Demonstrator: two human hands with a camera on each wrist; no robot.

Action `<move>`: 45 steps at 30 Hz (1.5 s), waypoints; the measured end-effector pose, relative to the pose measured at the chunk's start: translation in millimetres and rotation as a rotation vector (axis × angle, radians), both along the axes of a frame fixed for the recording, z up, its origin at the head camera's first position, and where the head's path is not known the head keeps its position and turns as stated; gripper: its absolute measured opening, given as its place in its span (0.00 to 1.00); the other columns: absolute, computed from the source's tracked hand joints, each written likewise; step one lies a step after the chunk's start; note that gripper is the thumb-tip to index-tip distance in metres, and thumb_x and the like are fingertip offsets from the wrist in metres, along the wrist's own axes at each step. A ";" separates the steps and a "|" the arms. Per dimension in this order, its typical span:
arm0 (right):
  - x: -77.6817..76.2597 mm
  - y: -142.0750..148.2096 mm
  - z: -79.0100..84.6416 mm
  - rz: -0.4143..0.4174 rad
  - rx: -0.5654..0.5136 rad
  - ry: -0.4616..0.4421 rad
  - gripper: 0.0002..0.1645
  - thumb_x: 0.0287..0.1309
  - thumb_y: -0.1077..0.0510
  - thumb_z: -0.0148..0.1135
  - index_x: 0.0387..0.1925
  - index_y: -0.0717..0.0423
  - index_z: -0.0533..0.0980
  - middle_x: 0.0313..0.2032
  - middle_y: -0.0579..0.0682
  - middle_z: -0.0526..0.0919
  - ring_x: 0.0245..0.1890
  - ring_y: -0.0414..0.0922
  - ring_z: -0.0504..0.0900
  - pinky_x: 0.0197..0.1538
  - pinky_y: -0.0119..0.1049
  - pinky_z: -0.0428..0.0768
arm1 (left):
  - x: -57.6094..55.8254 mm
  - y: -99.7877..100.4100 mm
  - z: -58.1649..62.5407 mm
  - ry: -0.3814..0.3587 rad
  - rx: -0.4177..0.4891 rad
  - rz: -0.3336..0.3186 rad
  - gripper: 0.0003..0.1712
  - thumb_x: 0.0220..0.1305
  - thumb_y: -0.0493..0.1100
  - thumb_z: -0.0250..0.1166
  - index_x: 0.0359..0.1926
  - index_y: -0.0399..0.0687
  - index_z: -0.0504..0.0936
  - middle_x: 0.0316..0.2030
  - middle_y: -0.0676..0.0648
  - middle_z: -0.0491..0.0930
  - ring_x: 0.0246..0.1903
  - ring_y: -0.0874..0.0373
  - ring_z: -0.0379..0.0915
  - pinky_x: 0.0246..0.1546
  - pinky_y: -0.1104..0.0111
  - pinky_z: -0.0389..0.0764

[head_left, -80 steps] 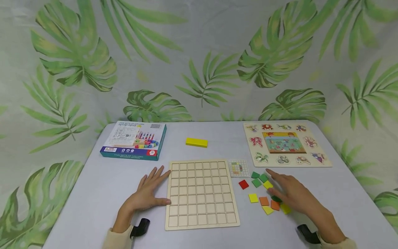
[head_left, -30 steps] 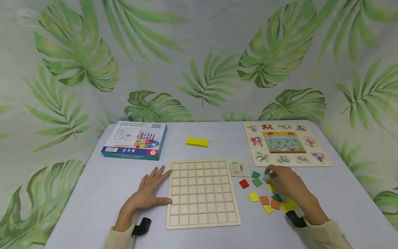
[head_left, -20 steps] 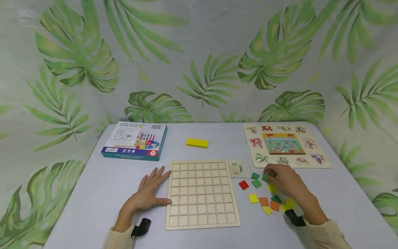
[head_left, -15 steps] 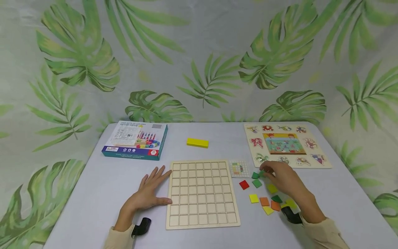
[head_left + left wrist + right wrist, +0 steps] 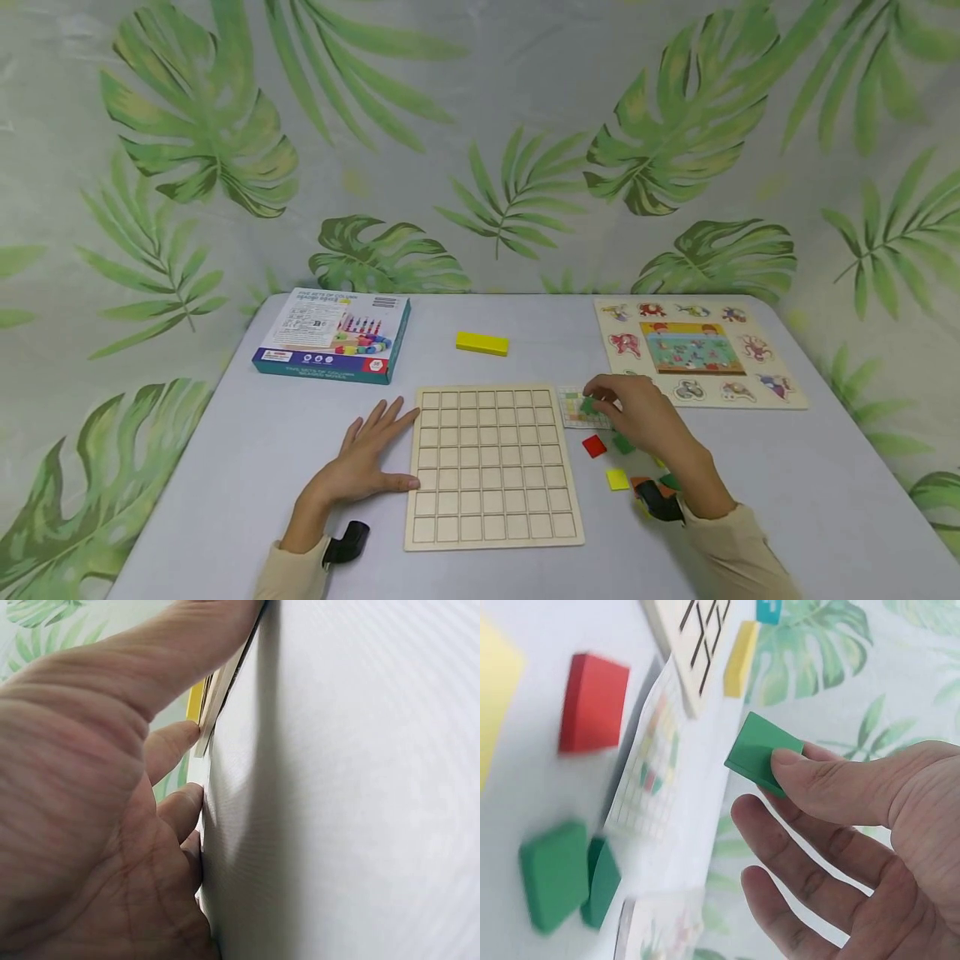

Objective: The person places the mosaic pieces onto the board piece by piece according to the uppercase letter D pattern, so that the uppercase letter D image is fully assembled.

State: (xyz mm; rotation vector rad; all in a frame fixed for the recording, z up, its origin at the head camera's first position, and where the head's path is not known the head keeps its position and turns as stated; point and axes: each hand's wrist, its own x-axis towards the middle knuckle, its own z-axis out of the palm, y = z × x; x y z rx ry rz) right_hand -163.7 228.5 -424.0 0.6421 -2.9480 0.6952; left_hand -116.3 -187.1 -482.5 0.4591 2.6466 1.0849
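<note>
A square wooden grid board (image 5: 491, 468) lies in the middle of the table, its cells bare. At its left edge rests my left hand (image 5: 366, 467), fingers spread, with thumb and index fingertip touching the rim. My right hand (image 5: 637, 412) pinches a green square tile (image 5: 761, 750) between thumb and index finger, above the small pattern card (image 5: 572, 410) beside the board. On the table near that hand lie a red tile (image 5: 595, 447), a yellow tile (image 5: 618, 479) and another green tile (image 5: 553, 876). The right hand and wrist partly hide the other loose tiles.
At the back left is a boxed bead set (image 5: 330, 335). A yellow block (image 5: 482, 343) lies behind the board. A sea-animal puzzle board (image 5: 697, 354) occupies the back right, near my right hand. Leaf-patterned cloth hangs behind the table.
My right hand came down to the tile pile, pinched a green square tile, and carried it left and up over the pattern card. The left hand has stayed at the board's edge.
</note>
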 end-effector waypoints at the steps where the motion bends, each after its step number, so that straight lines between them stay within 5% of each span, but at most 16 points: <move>1: -1.4 -2.5 -0.7 0.007 -0.002 0.005 0.11 0.60 0.63 0.69 0.45 0.55 0.83 0.36 0.45 0.87 0.36 0.44 0.84 0.40 0.42 0.82 | 0.0 -0.2 -0.4 0.002 0.003 0.000 0.59 0.47 0.55 0.80 0.77 0.50 0.60 0.79 0.39 0.45 0.79 0.36 0.28 0.73 0.38 0.27; 16: -16.8 -54.3 -7.0 0.084 -0.137 -0.069 0.05 0.61 0.63 0.68 0.40 0.53 0.82 0.34 0.45 0.88 0.38 0.44 0.86 0.44 0.44 0.83 | -1.0 0.1 1.7 0.005 -0.026 -0.012 0.59 0.48 0.56 0.79 0.77 0.51 0.59 0.79 0.39 0.45 0.79 0.36 0.29 0.73 0.37 0.28; 24: -24.6 -82.6 -8.2 0.191 -0.218 -0.092 0.05 0.62 0.66 0.66 0.40 0.57 0.82 0.35 0.48 0.87 0.38 0.44 0.86 0.44 0.39 0.84 | -2.8 1.9 -0.7 0.001 -0.030 -0.018 0.60 0.48 0.57 0.79 0.78 0.52 0.58 0.80 0.40 0.44 0.79 0.37 0.28 0.73 0.38 0.27; 37: -32.8 -122.6 2.7 0.309 -0.193 -0.088 0.06 0.63 0.68 0.63 0.40 0.58 0.82 0.36 0.51 0.87 0.37 0.44 0.86 0.43 0.35 0.83 | -2.0 2.1 0.1 0.003 -0.045 -0.011 0.60 0.48 0.57 0.79 0.78 0.52 0.58 0.80 0.40 0.44 0.79 0.37 0.28 0.73 0.38 0.28; 45: -33.2 -146.8 1.3 0.314 -0.223 -0.127 0.05 0.63 0.67 0.63 0.39 0.58 0.83 0.36 0.51 0.88 0.38 0.45 0.86 0.44 0.36 0.83 | -1.1 -0.2 0.8 -0.004 -0.038 -0.003 0.60 0.48 0.56 0.79 0.78 0.52 0.58 0.80 0.40 0.44 0.79 0.37 0.29 0.73 0.38 0.28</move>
